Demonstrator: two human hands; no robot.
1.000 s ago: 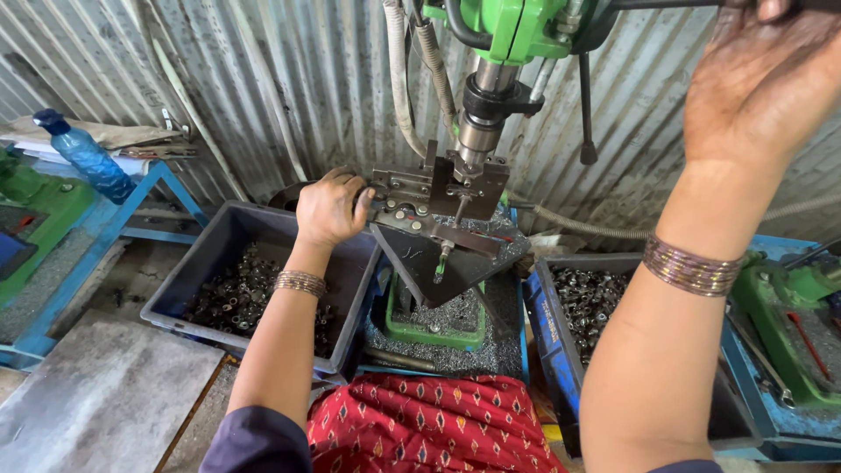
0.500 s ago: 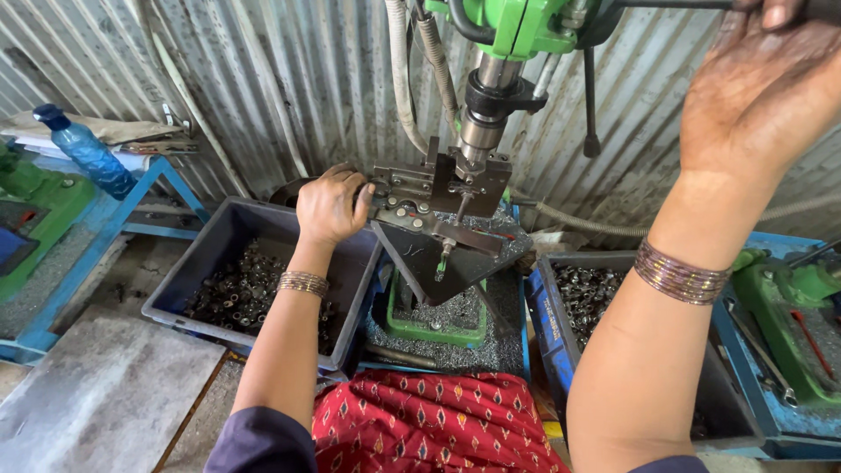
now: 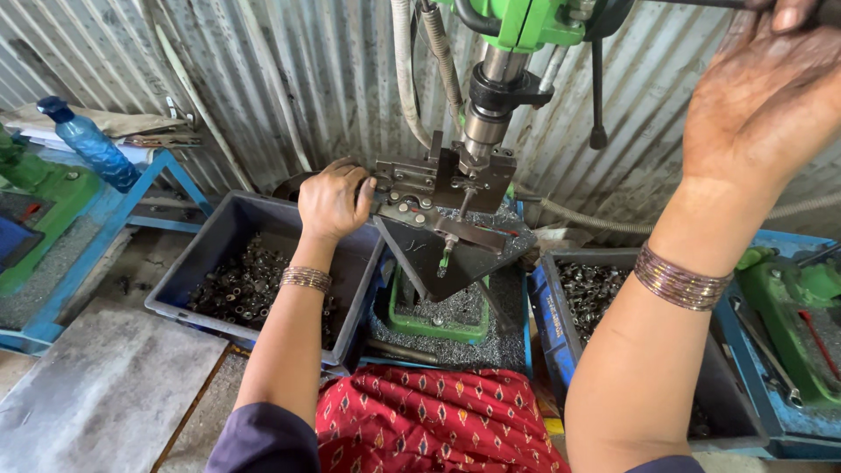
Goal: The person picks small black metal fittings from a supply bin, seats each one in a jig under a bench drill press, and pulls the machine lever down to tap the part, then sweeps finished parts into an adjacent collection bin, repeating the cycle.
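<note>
Your left hand (image 3: 333,200) rests against the left end of the metal jig (image 3: 438,188) on the drill table. Its fingers are curled together and pressed on the jig's edge, with the thumb up beside the plate. Whether they pinch a small part there you cannot tell, since the back of the hand hides it.

The jig sits directly under the spindle (image 3: 484,114) of the green drill press (image 3: 526,22), and the spindle's tip meets the jig's top block. A dark angled chute (image 3: 438,254) slopes down from the jig toward a green tray (image 3: 438,320) full of metal chips.

Your right hand (image 3: 762,96) is raised high at the upper right, palm facing you. Its fingers are hooked over the dark feed lever (image 3: 701,3) at the top edge of the view, and the grip itself is mostly cut off. Bangles (image 3: 681,280) circle that wrist, and another set (image 3: 307,278) circles the left wrist.

Below your left arm stands a grey bin (image 3: 219,236) holding small dark metal parts. A second bin (image 3: 561,307) with similar parts stands to the right of the chute, partly behind your right forearm. A blue bottle (image 3: 88,144) lies on the bench at far left. Red patterned cloth (image 3: 438,420) covers your lap.
</note>
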